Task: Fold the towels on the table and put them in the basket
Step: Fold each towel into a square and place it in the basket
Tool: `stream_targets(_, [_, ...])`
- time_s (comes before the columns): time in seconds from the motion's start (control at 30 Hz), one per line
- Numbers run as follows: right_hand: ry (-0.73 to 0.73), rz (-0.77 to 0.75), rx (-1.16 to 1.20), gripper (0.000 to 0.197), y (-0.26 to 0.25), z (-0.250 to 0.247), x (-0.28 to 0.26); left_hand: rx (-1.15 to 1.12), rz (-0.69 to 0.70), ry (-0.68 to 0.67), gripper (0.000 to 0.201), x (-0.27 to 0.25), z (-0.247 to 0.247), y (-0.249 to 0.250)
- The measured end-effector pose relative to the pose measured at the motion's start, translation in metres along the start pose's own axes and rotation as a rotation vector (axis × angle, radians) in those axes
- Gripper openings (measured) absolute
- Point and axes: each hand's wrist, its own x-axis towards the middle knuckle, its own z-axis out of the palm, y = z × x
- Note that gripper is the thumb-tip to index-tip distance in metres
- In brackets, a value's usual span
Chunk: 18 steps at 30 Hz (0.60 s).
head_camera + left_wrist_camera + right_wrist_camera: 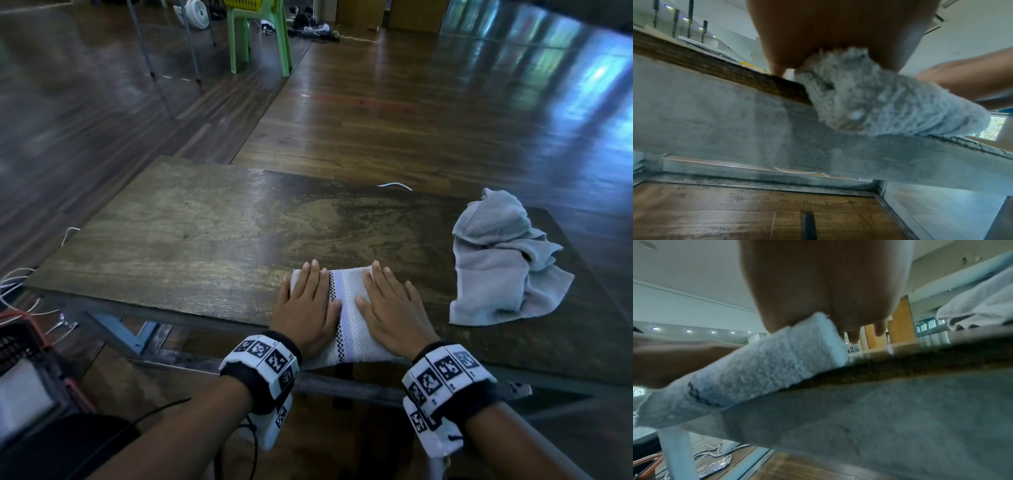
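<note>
A folded white towel with a checkered and purple stripe lies at the near edge of the wooden table, its near end hanging over the edge. My left hand presses flat on its left half and my right hand presses flat on its right half, fingers straight. The left wrist view shows the towel under my palm at the table edge. In the right wrist view the towel lies under my right palm. A crumpled grey towel lies on the table to the right.
A dark basket with a red rim, holding something white, sits on the floor at the lower left. White cables trail beside it. A green plastic chair stands far back on the wooden floor. The grey towel shows at right.
</note>
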Motion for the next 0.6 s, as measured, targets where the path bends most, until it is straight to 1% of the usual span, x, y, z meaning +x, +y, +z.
stream_targets(0.17, [-0.023, 0.016, 0.049, 0.061, 0.002, 0.006, 0.004, -0.057, -0.067, -0.020, 0.064, 0.011, 0.001, -0.009])
stream_targets(0.37, [-0.021, 0.017, 0.041, 0.061, 0.010, 0.003, 0.010, -0.051, -0.075, -0.012, 0.060, 0.012, -0.005, -0.013])
stream_targets(0.5, [0.029, 0.070, 0.008, 0.060, 0.017, -0.007, 0.009, 0.020, -0.150, -0.007, 0.056, 0.011, -0.014, -0.027])
stream_targets(0.57, [0.079, 0.108, -0.016, 0.057, 0.023, -0.017, 0.008, 0.021, -0.168, 0.025, 0.054, 0.007, -0.020, -0.032])
stream_targets(0.6, [0.108, 0.121, -0.017, 0.053, 0.025, -0.022, 0.007, -0.013, -0.175, 0.060, 0.051, 0.004, -0.023, -0.033])
